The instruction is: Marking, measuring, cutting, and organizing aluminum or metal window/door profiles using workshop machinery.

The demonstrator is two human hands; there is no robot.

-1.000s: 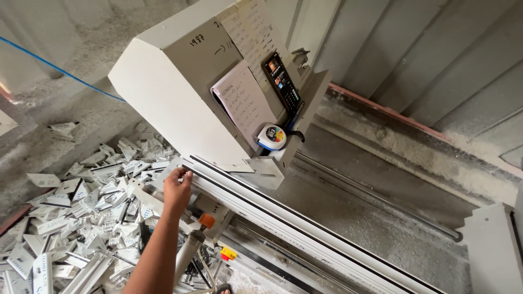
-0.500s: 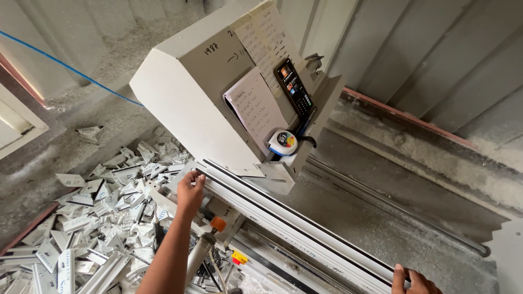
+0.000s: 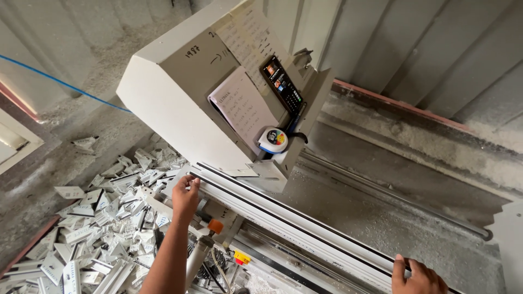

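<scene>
Both hands clasp the long white profile (image 3: 289, 218) lying below the saw housing (image 3: 185, 103), left hand (image 3: 186, 197) at its end, right hand (image 3: 418, 277) far along; it looks stiff, light, smooth, best held spread.

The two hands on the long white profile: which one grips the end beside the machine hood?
The left hand; the right hand holds the white profile far along, near the frame's bottom edge.

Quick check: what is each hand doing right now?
Left hand: closed on the end of the long white profile.
Right hand: gripping the same profile farther along.
</scene>
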